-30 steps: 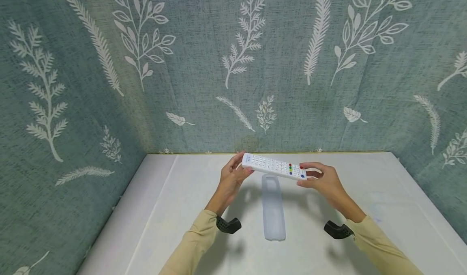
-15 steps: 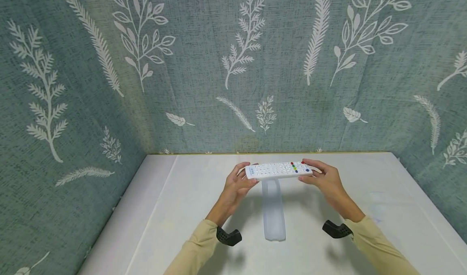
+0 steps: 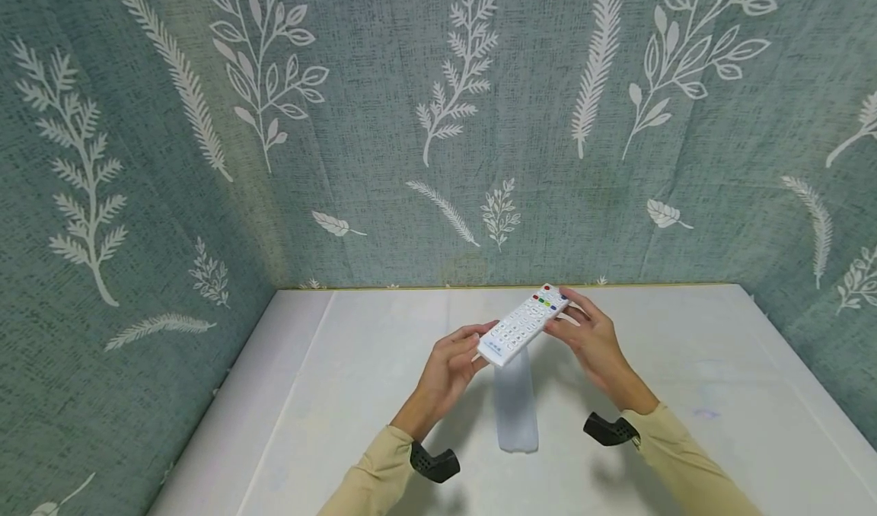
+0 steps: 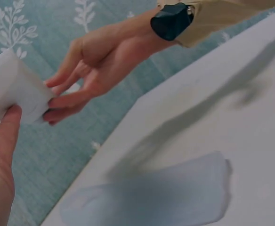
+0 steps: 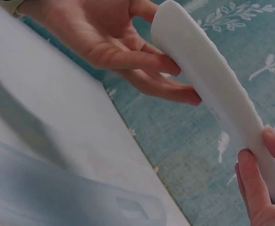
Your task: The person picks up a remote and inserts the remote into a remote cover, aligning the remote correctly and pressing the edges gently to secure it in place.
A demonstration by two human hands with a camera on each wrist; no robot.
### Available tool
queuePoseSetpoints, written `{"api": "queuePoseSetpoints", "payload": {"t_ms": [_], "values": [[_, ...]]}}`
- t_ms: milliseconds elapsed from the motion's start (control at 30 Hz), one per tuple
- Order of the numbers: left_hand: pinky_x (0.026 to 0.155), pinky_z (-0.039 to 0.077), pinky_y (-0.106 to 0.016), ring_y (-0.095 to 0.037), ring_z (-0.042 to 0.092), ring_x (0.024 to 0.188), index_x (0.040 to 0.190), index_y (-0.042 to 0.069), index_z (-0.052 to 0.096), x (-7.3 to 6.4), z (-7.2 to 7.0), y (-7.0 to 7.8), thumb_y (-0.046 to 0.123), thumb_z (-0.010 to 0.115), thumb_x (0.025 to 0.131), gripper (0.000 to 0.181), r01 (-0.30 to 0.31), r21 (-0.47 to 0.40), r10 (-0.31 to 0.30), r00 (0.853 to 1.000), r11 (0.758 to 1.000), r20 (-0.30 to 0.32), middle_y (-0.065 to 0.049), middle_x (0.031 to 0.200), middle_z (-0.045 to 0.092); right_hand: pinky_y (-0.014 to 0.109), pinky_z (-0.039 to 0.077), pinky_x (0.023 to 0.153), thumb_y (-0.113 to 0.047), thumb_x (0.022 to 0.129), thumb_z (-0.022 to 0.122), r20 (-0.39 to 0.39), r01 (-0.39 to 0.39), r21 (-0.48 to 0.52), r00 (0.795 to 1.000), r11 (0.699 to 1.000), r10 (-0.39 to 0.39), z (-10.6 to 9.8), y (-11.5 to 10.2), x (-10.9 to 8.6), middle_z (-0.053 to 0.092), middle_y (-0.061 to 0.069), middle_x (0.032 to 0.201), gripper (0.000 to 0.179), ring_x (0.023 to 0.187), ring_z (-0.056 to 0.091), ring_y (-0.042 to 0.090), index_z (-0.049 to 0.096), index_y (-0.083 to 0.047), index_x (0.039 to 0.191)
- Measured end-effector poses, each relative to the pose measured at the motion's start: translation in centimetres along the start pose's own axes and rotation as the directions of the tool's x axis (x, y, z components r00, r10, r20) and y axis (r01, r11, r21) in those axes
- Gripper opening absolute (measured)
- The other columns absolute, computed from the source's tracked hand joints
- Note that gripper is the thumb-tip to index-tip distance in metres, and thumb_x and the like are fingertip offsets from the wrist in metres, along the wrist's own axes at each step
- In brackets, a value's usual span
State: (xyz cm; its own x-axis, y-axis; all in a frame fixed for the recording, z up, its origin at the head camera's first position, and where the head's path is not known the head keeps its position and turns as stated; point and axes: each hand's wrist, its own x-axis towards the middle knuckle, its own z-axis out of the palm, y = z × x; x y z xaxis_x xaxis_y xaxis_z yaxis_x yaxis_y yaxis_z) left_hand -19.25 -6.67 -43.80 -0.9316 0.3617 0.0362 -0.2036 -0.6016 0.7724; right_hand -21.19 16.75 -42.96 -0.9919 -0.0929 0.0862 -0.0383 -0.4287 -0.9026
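Note:
A white remote control (image 3: 524, 326) with several coloured buttons is held up over the table, its keys facing the head camera and its far end tilted to the right. My left hand (image 3: 448, 371) holds the near end between thumb and fingers. At the far end, my right hand (image 3: 585, 341) pinches the edge. The right wrist view shows the smooth side of the remote (image 5: 208, 75) with fingers of both hands on it. Beneath lies a translucent, pale bluish remote cover (image 3: 517, 406), its upper end hidden behind the remote in the head view.
The white table (image 3: 342, 394) meets a green leaf-patterned cloth wall (image 3: 384, 196) at its back edge, with another on the left. Each wrist wears a black camera mount (image 3: 435, 463). Shadows of the arms fall across the tabletop.
The remote has turned from lying crosswise to a steep diagonal, its left end coming down and nearer, its right end rising. Both hands moved with it; the cover stayed put.

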Motion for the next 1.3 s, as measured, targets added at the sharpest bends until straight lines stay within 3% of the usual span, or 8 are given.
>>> {"api": "queuePoseSetpoints", "payload": {"t_ms": [367,700,867,1133,1300], "values": [[0.088,0.051,-0.031,-0.023,0.056,0.111,0.128,-0.013,0.048,-0.1,0.6,-0.4,-0.002,0.049,0.092,0.038,0.044,0.066,-0.043,0.999,0.997,-0.017,-0.018,0.128,0.054,0.029,0.054,0.085,0.014,0.087,0.055,0.000,-0.015,-0.027,1.000,1.000,0.015,1.0,0.0,-0.1,0.055,0.008,0.118,0.064,0.100,0.060,0.012,0.027,0.007,0.145],[0.088,0.050,-0.028,-0.024,0.052,0.117,0.135,-0.009,0.044,0.1,0.6,-0.4,-0.005,0.049,0.090,0.046,0.040,0.131,-0.045,0.998,0.991,0.036,-0.024,0.137,0.043,0.030,0.055,0.083,0.008,0.091,0.054,0.052,0.035,-0.138,0.998,0.990,-0.028,1.4,0.5,-0.2,0.027,0.018,0.149,0.061,0.092,0.065,0.011,0.028,0.004,0.146],[0.090,0.050,-0.027,-0.027,0.050,0.120,0.135,-0.009,0.043,0.4,0.5,-0.4,-0.007,0.051,0.086,0.050,0.032,0.157,-0.038,0.999,0.987,0.029,-0.027,0.137,0.040,0.029,0.054,0.083,0.005,0.093,0.054,0.060,0.051,-0.195,0.997,0.980,-0.039,1.7,0.8,-0.4,0.030,0.017,0.149,0.054,0.092,0.065,0.009,0.035,0.003,0.143],[0.088,0.050,-0.027,-0.023,0.052,0.114,0.136,-0.004,0.045,1.2,0.6,0.0,-0.005,0.051,0.087,0.050,-0.020,0.284,0.011,0.999,0.959,0.033,-0.022,0.131,0.046,0.026,0.052,0.086,0.007,0.093,0.052,0.096,0.122,-0.224,0.990,0.967,-0.103,2.2,1.3,-0.7,0.034,0.015,0.149,0.038,0.106,0.060,0.012,0.047,0.015,0.130],[0.086,0.051,-0.029,-0.027,0.051,0.114,0.133,-0.003,0.050,1.7,0.2,-0.2,-0.011,0.051,0.085,0.049,-0.067,0.358,0.064,0.998,0.931,0.022,-0.011,0.136,0.046,0.027,0.052,0.087,0.012,0.088,0.055,0.075,0.129,-0.292,0.991,0.948,-0.112,2.5,1.1,-1.0,0.041,0.012,0.145,0.037,0.113,0.057,0.020,0.054,0.011,0.126]]}}
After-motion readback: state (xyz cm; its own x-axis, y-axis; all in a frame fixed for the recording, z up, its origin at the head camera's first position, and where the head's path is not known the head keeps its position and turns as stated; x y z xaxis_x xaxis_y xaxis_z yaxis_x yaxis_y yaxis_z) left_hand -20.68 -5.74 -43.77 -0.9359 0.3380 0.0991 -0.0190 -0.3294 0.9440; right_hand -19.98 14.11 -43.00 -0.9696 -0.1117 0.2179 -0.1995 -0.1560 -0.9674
